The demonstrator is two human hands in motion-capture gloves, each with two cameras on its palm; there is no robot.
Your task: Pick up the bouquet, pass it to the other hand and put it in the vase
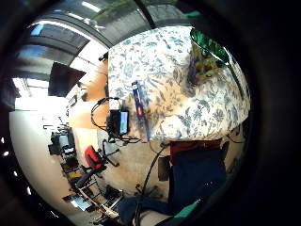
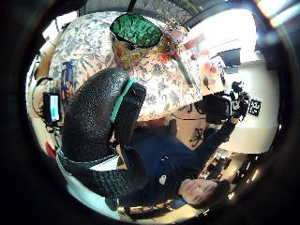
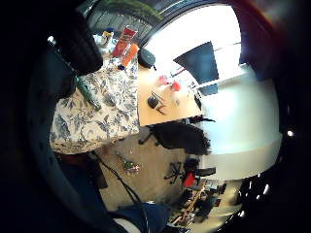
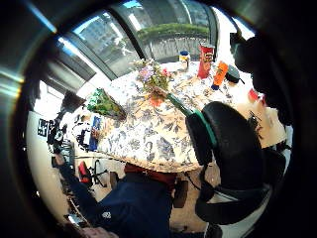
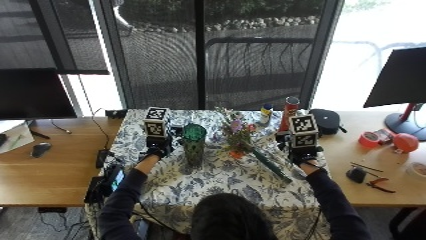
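The bouquet lies right of the vase.

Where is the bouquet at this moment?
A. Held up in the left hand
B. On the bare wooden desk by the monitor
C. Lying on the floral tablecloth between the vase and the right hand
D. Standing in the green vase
C: the bouquet lies on the floral tablecloth, to the right of the green vase, its stems pointing toward the right hand; neither hand holds it.

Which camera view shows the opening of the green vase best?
The left thumb side palm view: it looks straight into the green vase. The outside view shows it upright from the side, the left little finger side view only its rim, the right thumb side view shows it small, and the remaining view not at all.
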